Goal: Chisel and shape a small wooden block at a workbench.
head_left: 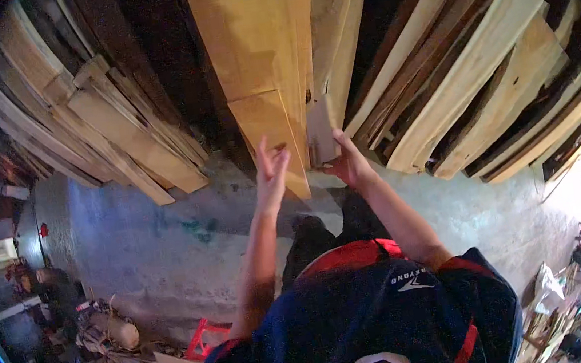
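Note:
My left hand [274, 176] is raised with its fingers apart, in front of a short yellowish board [265, 130]. That board leans against a long, wide yellow plank [242, 34]. Whether the fingertips touch it is hard to tell. My right hand [353, 164] grips the lower right edge of a short, pale greyish board [320, 130], with fingers at its side and near its bottom corner. This pale piece stands upright in front of another long plank [341, 20].
Long rough planks [473, 62] lean in a row on the right, and more boards [129, 129] lean on the left. Grey concrete floor [151, 236] lies below. A red plastic stool [207, 337] is behind me on the left, near sacks and clutter [115, 329].

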A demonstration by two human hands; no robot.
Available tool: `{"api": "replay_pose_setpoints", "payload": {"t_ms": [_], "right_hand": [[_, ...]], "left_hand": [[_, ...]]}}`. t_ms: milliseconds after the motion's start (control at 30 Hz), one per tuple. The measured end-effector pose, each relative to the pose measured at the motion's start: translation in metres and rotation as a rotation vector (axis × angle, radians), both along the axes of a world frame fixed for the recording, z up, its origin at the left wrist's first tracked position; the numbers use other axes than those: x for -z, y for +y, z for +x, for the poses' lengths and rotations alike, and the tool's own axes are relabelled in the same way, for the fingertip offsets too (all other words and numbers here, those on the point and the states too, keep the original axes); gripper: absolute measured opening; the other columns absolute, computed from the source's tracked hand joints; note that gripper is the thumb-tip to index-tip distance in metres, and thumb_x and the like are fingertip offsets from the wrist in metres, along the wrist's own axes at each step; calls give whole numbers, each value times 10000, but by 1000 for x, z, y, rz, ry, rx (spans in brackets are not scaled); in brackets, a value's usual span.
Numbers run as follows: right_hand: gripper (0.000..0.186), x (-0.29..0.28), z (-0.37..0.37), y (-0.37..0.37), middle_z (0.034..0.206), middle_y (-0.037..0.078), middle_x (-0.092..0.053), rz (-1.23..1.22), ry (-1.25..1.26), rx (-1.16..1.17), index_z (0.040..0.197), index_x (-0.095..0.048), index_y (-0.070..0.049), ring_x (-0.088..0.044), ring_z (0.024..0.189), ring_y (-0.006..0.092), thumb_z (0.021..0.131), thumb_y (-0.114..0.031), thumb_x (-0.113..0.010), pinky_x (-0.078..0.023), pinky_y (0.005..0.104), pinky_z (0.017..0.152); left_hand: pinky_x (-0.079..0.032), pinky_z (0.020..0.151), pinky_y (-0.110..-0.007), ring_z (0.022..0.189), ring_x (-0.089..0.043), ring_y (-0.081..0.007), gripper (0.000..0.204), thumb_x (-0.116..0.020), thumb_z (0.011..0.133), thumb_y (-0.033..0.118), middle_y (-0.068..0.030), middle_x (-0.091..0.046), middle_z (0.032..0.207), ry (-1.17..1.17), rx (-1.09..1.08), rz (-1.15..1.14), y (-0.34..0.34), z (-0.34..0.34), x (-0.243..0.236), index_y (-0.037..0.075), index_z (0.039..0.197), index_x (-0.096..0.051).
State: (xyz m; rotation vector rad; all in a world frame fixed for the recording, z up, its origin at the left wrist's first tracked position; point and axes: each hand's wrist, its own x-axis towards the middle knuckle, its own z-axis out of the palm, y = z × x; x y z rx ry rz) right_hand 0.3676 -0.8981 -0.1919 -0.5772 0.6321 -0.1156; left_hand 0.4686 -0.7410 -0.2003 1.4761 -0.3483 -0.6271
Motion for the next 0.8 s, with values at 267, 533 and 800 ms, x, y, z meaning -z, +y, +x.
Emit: {"api": "replay_pose_setpoints", "payload": {"t_ms": [267, 533, 800], "right_hand": [[647, -34, 66, -16, 1236, 224, -367, -1973, -149, -188, 1230, -502, -319, -360, 1134, 390, 626, -361, -730, -345, 468, 941], [654, -69, 200, -155, 1381, 154, -279, -2978, -10, -231, 1291, -376, -440, -393, 1142, 354, 698, -361, -641, -370, 465, 947], [616, -75, 216, -148, 1401, 120, -201, -2880, -35, -321, 1270, -413, -441, -302, 1212, 334, 720, -330, -666, -251, 513, 1021]], "left_hand": [[-411, 767, -261, 961, -540, -154, 530, -572, 863, 304, -36, -552, 1089, 330, -170, 293, 189, -27, 60, 129, 1312, -351], [-418, 862, -395, 1075, -516, -257, 529, -493, 859, 425, -102, -502, 1222, 534, -316, 124, 213, -78, 84, 192, 1318, -372], [-425, 887, -400, 1062, -519, -252, 469, -484, 871, 402, -92, -500, 1226, 762, -380, 111, 168, -119, 104, 175, 1275, -408]]}}
